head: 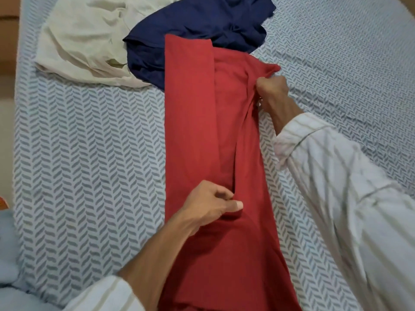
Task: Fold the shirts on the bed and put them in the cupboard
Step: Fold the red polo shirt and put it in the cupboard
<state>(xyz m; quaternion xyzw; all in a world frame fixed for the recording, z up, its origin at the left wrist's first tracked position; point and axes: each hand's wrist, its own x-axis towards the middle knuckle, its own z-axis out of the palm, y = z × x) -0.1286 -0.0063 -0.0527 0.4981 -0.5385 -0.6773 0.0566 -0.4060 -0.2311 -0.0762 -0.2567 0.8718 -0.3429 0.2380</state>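
- A red shirt (195,135) is laid lengthwise down the middle of the bed (89,135), with its left side already folded over into a straight-edged panel.
- The far end of the red shirt is overlapped onto a crumpled navy shirt (202,23), which is bunched near the top of the bed.
- A cream shirt (83,41) is heaped to the left of the navy one, touching it.
- The grip of the left hand (211,205) is pressed together on a fold of red cloth near the shirt's middle; the fabric is pinched between thumb and curled fingers.
- The grip of the right hand (272,90) is closed in a fist around the shirt's bunched right edge, by what seems to be the sleeve, and the cloth is gathered up there.
- Both forearms are seen in pale striped sleeves (336,176), rolled back from the wrists.
- The bed is covered by a sheet with a grey-blue herringbone print.
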